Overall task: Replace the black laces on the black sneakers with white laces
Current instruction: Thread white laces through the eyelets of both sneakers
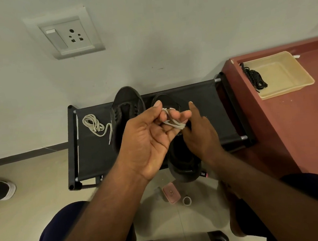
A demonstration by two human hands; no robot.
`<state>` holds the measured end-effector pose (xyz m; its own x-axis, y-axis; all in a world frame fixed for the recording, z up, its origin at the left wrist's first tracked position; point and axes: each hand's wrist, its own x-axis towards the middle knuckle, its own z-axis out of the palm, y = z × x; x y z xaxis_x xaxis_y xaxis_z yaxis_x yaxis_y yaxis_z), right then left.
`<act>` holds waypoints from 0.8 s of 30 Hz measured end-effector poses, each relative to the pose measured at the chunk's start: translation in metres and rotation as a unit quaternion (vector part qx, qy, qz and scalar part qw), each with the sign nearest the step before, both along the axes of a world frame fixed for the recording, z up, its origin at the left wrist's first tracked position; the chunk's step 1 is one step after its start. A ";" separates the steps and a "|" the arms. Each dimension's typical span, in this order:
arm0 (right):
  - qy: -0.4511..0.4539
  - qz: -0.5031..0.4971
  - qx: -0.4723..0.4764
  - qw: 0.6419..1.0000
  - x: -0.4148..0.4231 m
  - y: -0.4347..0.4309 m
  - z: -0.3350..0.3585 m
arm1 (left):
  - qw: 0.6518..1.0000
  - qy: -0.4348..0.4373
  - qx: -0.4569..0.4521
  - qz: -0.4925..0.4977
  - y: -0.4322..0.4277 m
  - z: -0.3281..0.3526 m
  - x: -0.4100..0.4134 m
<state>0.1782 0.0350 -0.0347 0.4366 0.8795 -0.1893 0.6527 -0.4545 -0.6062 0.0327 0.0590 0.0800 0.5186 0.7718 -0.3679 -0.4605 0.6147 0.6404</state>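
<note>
Left hand [146, 140], palm up with fingers curled, pinches white lace [175, 124] above right sneaker [183, 166]; right hand [199, 134] touches lace end, grip can't tell. Black rack [92, 157] carries both sneakers, left sneaker [126, 102] unlaced. Beige tray [289, 85] holds black laces [255, 78]. Spare white lace [94, 124] coiled on rack.

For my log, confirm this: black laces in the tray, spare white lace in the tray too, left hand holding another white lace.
Not quite. The head view shows the spare white lace on the rack, not in the tray. The rest stands.
</note>
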 end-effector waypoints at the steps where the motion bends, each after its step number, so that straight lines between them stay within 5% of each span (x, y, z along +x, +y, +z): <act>1: 0.010 0.009 -0.003 1.000 0.002 0.001 0.000 | 0.995 0.068 0.065 -0.008 0.001 -0.002 0.000; 4: 0.066 0.051 -0.008 0.997 0.007 0.000 0.011 | 0.906 0.309 0.287 -0.032 0.002 -0.010 -0.003; 9: 0.186 0.046 0.098 0.977 0.010 -0.005 0.044 | 0.833 0.395 0.373 -0.099 0.004 -0.030 -0.004; 12: 0.338 0.042 0.167 0.925 0.011 -0.006 0.062 | 0.797 0.439 0.398 -0.114 0.007 -0.039 -0.005; 17: 0.323 0.196 0.091 0.922 0.014 -0.008 0.064 | 0.820 0.421 0.365 -0.125 0.011 -0.041 -0.005; 24: 0.300 0.095 0.115 0.942 0.031 0.002 0.059 | 0.897 0.332 0.273 -0.103 0.010 -0.041 0.005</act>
